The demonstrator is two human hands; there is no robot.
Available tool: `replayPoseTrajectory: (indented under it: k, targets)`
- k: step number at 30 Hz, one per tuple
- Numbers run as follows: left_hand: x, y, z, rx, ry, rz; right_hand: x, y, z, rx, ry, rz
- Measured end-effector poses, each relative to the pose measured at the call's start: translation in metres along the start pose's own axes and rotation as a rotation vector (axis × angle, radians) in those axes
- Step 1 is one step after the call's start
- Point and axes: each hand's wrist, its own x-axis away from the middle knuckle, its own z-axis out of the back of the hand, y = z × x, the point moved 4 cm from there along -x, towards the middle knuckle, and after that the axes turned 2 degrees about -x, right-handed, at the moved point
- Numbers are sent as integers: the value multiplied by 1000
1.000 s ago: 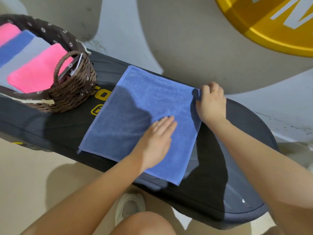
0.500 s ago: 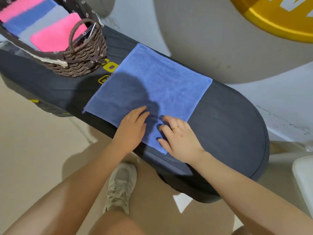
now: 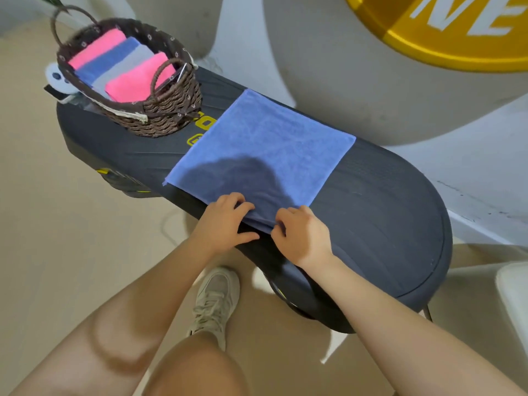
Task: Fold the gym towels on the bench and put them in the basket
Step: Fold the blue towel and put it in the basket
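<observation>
Left hand (image 3: 225, 221) sits at the near edge of the blue terry-cloth gym towel (image 3: 265, 150), fingers curled over the hem and thumb tucked beneath, so it pinches the cloth; right hand (image 3: 303, 232) does the same just beside it at the towel's nearest corner, fingers bent round the fabric. Towel lies flat on the dark grey padded bench (image 3: 385, 218), roughly mid-length of the pad, its near corner overhanging the bench edge under the hands. Outline close to square, set skew to the bench: one corner points toward the brown woven wicker basket with floral lining (image 3: 171, 110), the opposite corner toward the rounded bench end; no marked long axis that I can make out. Judgement on handling: light, limp, no stiffness, will sag and drape wherever unsupported; pile looks grippy, unlikely to slip from a pinch, nothing fragile. Best taken at two adjacent corners along one hem, hands spread apart so the edge stays taut while carried over. Present grip has both hands close together, so the far part of that hem may droop. Basket stands on the far-left of the bench, well apart from the hands, already holding folded pink, blue and grey towels (image 3: 123, 70)
</observation>
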Motion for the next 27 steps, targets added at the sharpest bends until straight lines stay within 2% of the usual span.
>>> replayPoseTrajectory:
  k: [2, 4, 7, 11, 16, 20, 24, 27]
  targets:
    - [-6, -3, 6, -97, 61, -32, -1, -2, 5, -37, -34, -25]
    - [-13, -13, 11, -142, 122, -38, -5, -2, 9, -198, -72, -82]
    - [-20, -25, 14, -153, 160, -43, -10, -1, 17, -326, -27, -151]
    - [-23, -30, 13, -201, 171, -82, -11, -6, 16, -202, -114, -134]
    - [-27, -38, 19, -242, 200, -117, -7, -18, 10, -1, -455, -81]
    - [-27, -46, 25, -171, 249, -155, -7, -24, 15, 265, -461, 63]
    - [-20, -46, 25, -135, 236, -247, -3, -29, 20, 227, -572, 138]
    - [-10, -54, 13, -178, 161, -267, -1, -19, 18, 40, -703, 18]
